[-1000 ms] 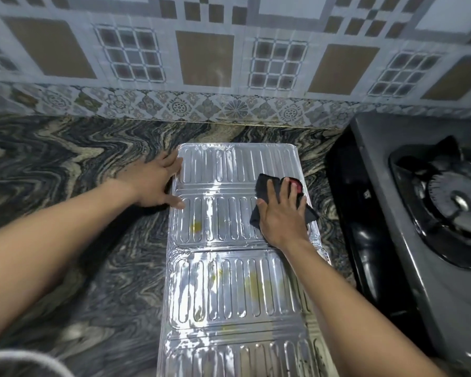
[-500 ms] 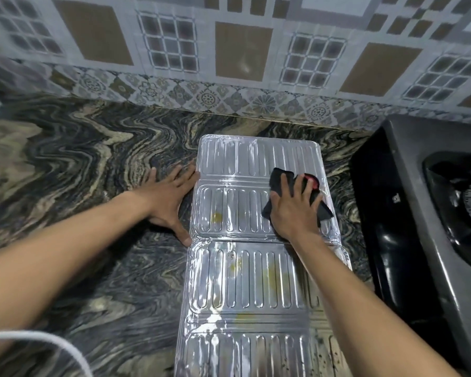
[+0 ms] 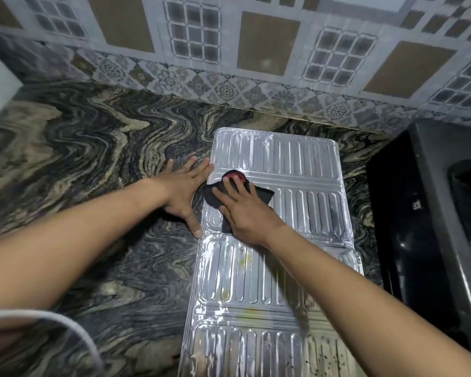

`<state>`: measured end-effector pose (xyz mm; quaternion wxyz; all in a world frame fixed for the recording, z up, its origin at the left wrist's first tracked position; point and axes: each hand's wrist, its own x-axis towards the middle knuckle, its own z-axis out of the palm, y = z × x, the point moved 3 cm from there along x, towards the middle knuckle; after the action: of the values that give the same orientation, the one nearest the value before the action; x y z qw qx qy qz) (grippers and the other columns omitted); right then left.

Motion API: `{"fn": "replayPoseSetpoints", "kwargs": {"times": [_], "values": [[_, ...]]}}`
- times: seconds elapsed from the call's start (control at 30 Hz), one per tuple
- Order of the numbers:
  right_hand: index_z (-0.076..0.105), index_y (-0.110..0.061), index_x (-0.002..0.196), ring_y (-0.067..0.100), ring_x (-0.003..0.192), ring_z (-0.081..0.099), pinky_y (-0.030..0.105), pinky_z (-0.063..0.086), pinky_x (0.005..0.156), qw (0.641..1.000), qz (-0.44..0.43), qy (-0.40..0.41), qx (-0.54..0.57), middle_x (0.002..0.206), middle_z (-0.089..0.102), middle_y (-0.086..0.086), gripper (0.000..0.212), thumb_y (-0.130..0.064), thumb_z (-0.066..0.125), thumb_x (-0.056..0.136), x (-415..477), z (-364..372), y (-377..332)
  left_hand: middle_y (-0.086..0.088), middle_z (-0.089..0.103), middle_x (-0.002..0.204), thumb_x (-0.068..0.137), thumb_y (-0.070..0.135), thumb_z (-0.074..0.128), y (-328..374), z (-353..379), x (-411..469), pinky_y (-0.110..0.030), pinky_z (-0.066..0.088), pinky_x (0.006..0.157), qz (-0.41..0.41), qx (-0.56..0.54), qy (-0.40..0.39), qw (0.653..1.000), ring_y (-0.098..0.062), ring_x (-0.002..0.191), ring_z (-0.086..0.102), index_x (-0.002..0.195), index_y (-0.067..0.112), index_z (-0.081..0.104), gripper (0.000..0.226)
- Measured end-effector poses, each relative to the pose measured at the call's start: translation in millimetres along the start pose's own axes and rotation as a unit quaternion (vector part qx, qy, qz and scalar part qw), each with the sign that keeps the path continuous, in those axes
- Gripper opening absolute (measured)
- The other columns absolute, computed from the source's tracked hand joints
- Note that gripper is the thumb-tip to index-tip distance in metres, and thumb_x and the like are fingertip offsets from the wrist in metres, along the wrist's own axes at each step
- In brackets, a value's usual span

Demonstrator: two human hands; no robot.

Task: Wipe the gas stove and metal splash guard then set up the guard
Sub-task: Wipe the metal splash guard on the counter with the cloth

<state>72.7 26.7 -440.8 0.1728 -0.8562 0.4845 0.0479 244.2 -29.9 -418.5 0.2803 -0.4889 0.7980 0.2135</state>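
The ribbed metal splash guard (image 3: 305, 170) lies flat and unfolded on the marbled countertop (image 3: 93, 148). Yellowish stains show on its nearer panels. My right hand (image 3: 245, 210) presses a black cloth (image 3: 264, 195) with a red patch onto the left part of the second panel. My left hand (image 3: 182, 191) rests flat with fingers spread on the counter, touching the guard's left edge. The dark gas stove (image 3: 441, 213) stands at the right, its burner grate cut off by the frame edge.
A patterned tiled wall (image 3: 256, 50) rises behind the counter. A glossy black strip (image 3: 392, 227) lies between the guard and the stove top. A white cord (image 3: 65, 325) curves in at the bottom left.
My right hand has slid the cloth from the right side of the guard across to its left side. My left hand stays at the guard's left edge. The view has shifted left.
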Motion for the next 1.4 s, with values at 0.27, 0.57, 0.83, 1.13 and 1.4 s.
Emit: {"fn": "replayPoseSetpoints", "kwargs": {"times": [0.27, 0.57, 0.83, 1.13, 1.4], "values": [[0.012, -0.025, 0.159, 0.025, 0.153, -0.008, 0.049, -0.002, 0.123, 0.999, 0.023, -0.026, 0.033, 0.166, 0.002, 0.007, 0.053, -0.037, 0.019, 0.108, -51, 4, 5, 0.011, -0.036, 0.155, 0.022, 0.092, 0.068, 4, -3, -5, -0.060, -0.012, 0.114, -0.014, 0.017, -0.001, 1.000, -0.018, 0.145, -0.032, 0.148, 0.028, -0.033, 0.173], [0.006, -0.033, 0.158, 0.023, 0.152, -0.016, 0.048, -0.012, 0.120, 0.990, 0.130, 0.040, 0.034, 0.167, -0.007, 0.002, 0.054, -0.045, 0.012, 0.106, -71, 14, 50, 0.005, -0.028, 0.160, 0.059, 0.058, 0.083, 23, -10, -10, -0.065, -0.005, 0.115, -0.032, -0.061, 0.014, 0.998, -0.023, 0.149, -0.022, 0.154, 0.023, -0.022, 0.145], [0.012, -0.029, 0.159, 0.026, 0.152, -0.013, 0.048, -0.012, 0.119, 0.988, 0.123, 0.029, 0.084, 0.167, -0.002, 0.006, 0.052, -0.036, 0.023, 0.108, -63, 2, 63, 0.009, -0.034, 0.156, 0.074, 0.079, 0.058, 40, 24, -13, -0.062, -0.006, 0.117, 0.002, -0.050, 0.043, 0.998, -0.020, 0.149, -0.023, 0.154, 0.029, -0.019, 0.121], [0.025, -0.021, 0.157, 0.033, 0.152, 0.003, 0.053, 0.016, 0.120, 0.979, 0.197, 0.013, 0.058, 0.165, 0.012, 0.013, 0.056, -0.015, 0.039, 0.103, -79, -31, 117, 0.009, -0.031, 0.159, 0.075, 0.076, 0.059, 41, 27, -10, -0.062, -0.004, 0.117, -0.007, -0.056, 0.054, 0.997, -0.019, 0.150, -0.021, 0.155, 0.028, -0.018, 0.121], [0.040, -0.027, 0.151, 0.034, 0.127, 0.050, 0.033, 0.044, 0.094, 0.957, 0.265, -0.081, 0.081, 0.148, 0.048, 0.011, 0.053, -0.030, 0.050, 0.100, -105, -58, 114, 0.009, -0.032, 0.158, 0.074, 0.079, 0.058, 39, 28, -9, -0.063, -0.003, 0.117, -0.009, -0.053, 0.049, 0.997, -0.019, 0.149, -0.022, 0.154, 0.029, -0.020, 0.123]]}}
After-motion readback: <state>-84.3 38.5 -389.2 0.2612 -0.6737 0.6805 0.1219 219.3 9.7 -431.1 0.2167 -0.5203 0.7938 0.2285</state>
